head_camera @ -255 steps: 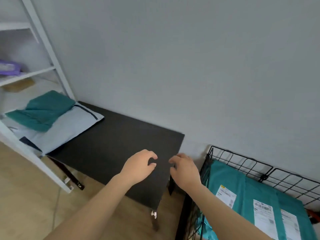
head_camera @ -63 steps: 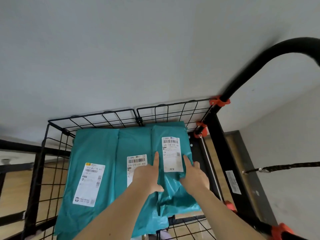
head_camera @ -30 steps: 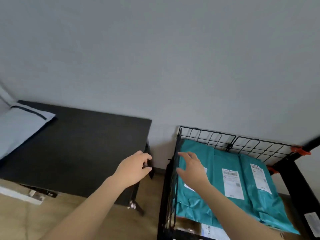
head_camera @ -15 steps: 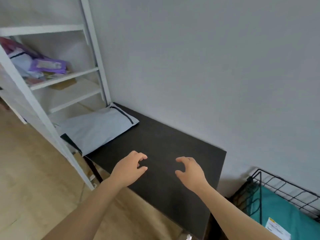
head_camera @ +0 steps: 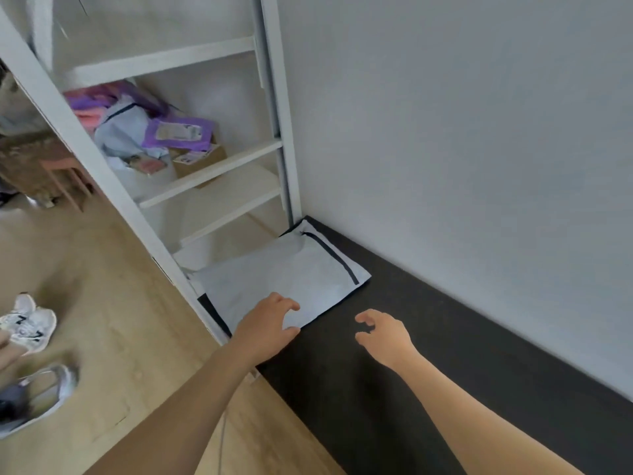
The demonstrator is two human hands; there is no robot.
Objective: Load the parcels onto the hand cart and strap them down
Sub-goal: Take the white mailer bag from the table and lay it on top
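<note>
At the far left end of the table (head_camera: 428, 389), against the shelf (head_camera: 212, 176), lies the parcel (head_camera: 291, 275): a flat, pale plastic mailer, slack and smooth, with a dark strip along one edge. Our left hand (head_camera: 267, 325) spreads over its near corner, fingers bent, grasping nothing yet, likely set to pinch that thin edge. Our right hand (head_camera: 383, 332) hovers just right of it over the matte black top, loosely curled and empty, ready to help lift.

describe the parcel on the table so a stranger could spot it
Look at the black table along the wall. At its end by the white shelving lies a flat pale grey mailer. Unlike the purple packets shelved above, it has one dark stripe.
</note>
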